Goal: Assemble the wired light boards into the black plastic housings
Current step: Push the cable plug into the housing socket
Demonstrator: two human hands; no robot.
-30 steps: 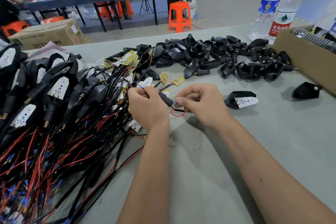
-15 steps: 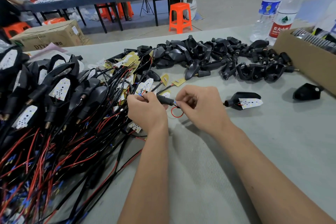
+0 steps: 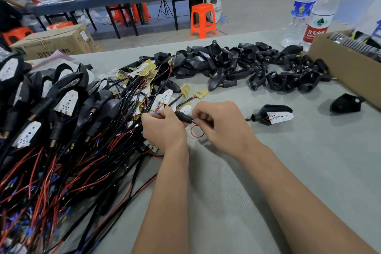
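Across the grey table [image 3: 257, 181], from the left edge of the frame to its middle, lay the biggest mass: finished lights [image 3: 68, 101] with white boards seated in black shells, their red and black leads [image 3: 61, 171] tangled toward the lower left. Above the middle, a heap of empty black housings [image 3: 237, 64] stretched toward the cardboard box [image 3: 338, 68] at the right edge, with two water bottles [image 3: 315, 10] standing behind it. Between the heaps, loose wired light boards [image 3: 162, 99] lay fanned out just above the hands. Right of the hands sat one assembled light [image 3: 274, 116], and further right a lone housing [image 3: 346, 105].

Both hands worked at the frame's centre, close together. The left hand [image 3: 162, 128] had its fingers curled, its grip pinched on a thin lead with a blue end. The right hand [image 3: 222, 123] pinched the other side of a small black stem [image 3: 183, 118], from which a red wire loop [image 3: 196, 132] hung down onto the table.

To my eye, the step was feeding the leads through that stem. Done well, it wanted the stem held steady, both wires fed straight together, and that red loop drawn out gently so it neither kinked nor strained the solder joint. Whether the board itself was under the fingers I could not tell.
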